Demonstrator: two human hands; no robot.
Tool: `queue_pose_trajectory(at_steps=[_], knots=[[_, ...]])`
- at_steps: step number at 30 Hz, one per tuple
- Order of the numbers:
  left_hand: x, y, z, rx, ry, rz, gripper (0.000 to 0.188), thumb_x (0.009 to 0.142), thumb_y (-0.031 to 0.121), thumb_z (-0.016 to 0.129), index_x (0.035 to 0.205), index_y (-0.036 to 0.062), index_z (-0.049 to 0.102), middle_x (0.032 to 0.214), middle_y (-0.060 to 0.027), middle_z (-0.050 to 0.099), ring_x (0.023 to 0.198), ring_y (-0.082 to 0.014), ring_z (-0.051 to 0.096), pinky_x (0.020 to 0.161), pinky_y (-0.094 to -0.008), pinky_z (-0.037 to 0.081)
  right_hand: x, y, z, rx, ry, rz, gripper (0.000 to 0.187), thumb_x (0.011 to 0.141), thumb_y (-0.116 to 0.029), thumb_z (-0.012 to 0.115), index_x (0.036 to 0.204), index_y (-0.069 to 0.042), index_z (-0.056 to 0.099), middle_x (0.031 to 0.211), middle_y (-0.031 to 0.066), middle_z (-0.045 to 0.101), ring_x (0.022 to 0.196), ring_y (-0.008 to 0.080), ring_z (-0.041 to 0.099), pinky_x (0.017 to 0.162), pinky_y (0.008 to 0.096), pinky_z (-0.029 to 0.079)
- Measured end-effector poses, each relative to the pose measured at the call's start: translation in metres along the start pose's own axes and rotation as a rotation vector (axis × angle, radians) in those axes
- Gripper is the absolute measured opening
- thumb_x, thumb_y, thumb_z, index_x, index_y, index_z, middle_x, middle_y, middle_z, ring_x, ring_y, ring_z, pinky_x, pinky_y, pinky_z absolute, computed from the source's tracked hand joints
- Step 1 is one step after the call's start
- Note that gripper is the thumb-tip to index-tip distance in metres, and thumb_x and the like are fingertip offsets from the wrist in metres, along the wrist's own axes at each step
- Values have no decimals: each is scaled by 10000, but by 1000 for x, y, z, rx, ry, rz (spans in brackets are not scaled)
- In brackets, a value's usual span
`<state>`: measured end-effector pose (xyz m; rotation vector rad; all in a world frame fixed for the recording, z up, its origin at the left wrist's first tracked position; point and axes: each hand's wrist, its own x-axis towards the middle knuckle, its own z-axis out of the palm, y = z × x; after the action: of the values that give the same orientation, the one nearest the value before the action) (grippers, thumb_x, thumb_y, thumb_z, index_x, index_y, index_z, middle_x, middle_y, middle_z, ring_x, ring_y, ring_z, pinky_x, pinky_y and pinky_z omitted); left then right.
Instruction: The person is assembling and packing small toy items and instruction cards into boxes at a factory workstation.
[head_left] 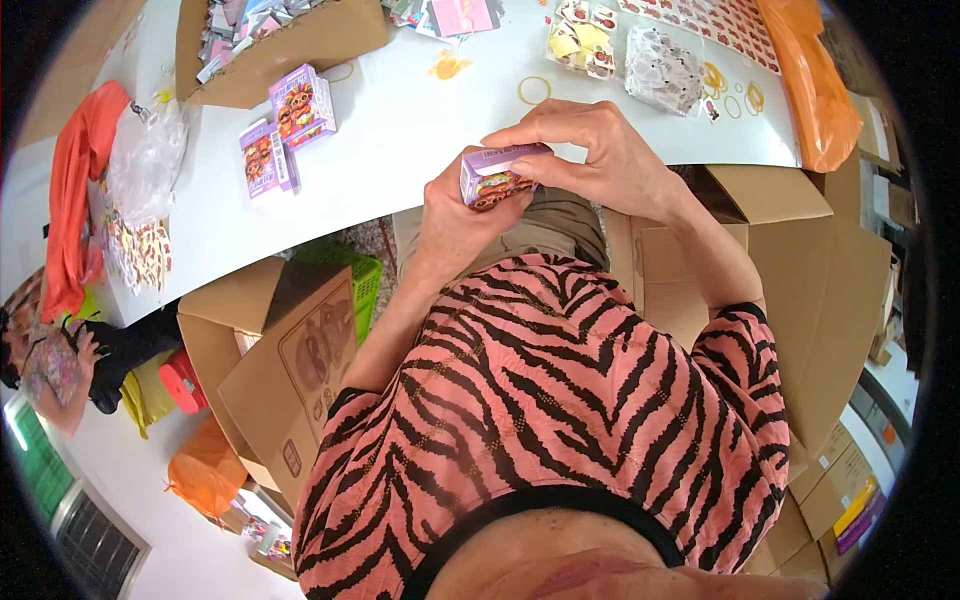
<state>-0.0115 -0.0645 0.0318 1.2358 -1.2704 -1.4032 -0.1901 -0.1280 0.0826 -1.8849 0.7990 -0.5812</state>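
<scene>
A small purple cardboard box [490,187] with a colourful cartoon print is held up at the near edge of the white table [400,115]. Its body sits in my left hand [452,222], fingers and thumb wrapped round the sides. From the right, my right hand [610,150] closes on its upper end, thumb and bent fingers at the top edge. Whether the top flap is tucked in I cannot tell. Two stacks of similar purple boxes, one upright [302,105] and one leaning flat [258,165], rest on the table to the left.
An open carton [290,55] of small packets stands at the far left. Yellow rubber bands [535,90], clear bags of stickers [664,70] and an orange plastic bag [815,90] lie rightward. Open cardboard cartons [800,250] flank my lap. Another person [55,365] is at the left.
</scene>
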Motion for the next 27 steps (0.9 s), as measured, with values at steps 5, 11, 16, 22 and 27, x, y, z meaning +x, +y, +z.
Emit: queue_pose_trajectory(at_steps=[5, 11, 16, 22, 27], knots=[[-2, 5, 2, -22, 12, -32, 316, 731, 10, 715, 1021, -23, 593, 856, -39, 650, 749, -73, 577, 653, -230, 494, 4, -3, 6, 51, 112, 20, 171, 824, -71, 622, 978, -20, 678, 868, 58, 675, 779, 121, 613, 729, 280, 487], [-1, 3, 1, -23, -7, -52, 298, 742, 28, 731, 1000, -34, 597, 888, -75, 674, 784, -100, 625, 706, -247, 523, 4, -4, 4, 17, 85, 37, 123, 816, -45, 607, 915, -7, 667, 883, 63, 677, 802, 115, 617, 737, 267, 488], [-2, -3, 2, -89, -14, -32, 267, 754, 12, 714, 993, -29, 603, 891, -60, 673, 778, -94, 624, 706, -235, 519, 2, 7, 10, 23, 109, -76, 116, 815, -34, 625, 919, -20, 674, 928, 73, 673, 818, 139, 623, 735, 269, 493], [-4, 4, 2, -149, 28, -127, 258, 748, 17, 703, 983, -22, 604, 875, -49, 662, 773, -77, 597, 688, -230, 503, -7, 19, 20, 8, 187, -218, 204, 818, 13, 626, 998, -56, 690, 1042, 93, 648, 883, 181, 622, 756, 299, 509], [-5, -2, 2, -166, 8, -126, 228, 778, -16, 683, 994, -24, 612, 885, -79, 673, 769, -113, 643, 677, -241, 527, -12, 25, 23, -90, 207, -311, 310, 798, 66, 616, 1075, -58, 677, 1108, 103, 627, 942, 211, 617, 796, 309, 512]])
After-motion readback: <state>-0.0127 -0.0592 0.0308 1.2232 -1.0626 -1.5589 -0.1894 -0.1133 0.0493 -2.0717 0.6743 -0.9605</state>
